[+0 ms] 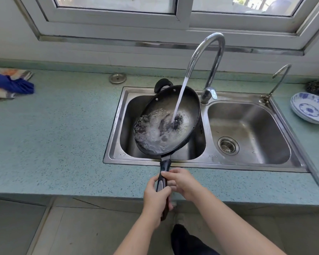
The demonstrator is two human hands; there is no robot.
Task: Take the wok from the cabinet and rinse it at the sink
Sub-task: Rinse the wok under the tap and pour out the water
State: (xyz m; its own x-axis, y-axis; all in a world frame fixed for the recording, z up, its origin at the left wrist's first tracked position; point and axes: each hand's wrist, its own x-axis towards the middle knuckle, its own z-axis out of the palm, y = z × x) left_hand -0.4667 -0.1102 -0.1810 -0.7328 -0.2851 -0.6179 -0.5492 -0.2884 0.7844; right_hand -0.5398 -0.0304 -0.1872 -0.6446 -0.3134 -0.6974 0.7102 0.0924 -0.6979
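A black wok [188, 102] lies tilted over the left basin of the steel double sink [116, 140]. Water runs from the tall curved tap [208, 52] into the wok and froths in its lower left part. The wok's long black handle [164, 166] sticks out over the counter edge toward me. My left hand [156, 197] grips the handle near its end. Just to the right, my right hand [182, 181] holds the handle from that side, fingers curled over it. A small loop handle shows at the wok's far rim.
The right basin [250, 129] has a strainer drain. A small second tap [280, 78] stands at the sink's back right. Blue-patterned plates [309, 107] and a scourer [316, 87] sit at the far right. Cloths [9, 83] lie on the teal counter at left, beside a round metal lid [117, 78].
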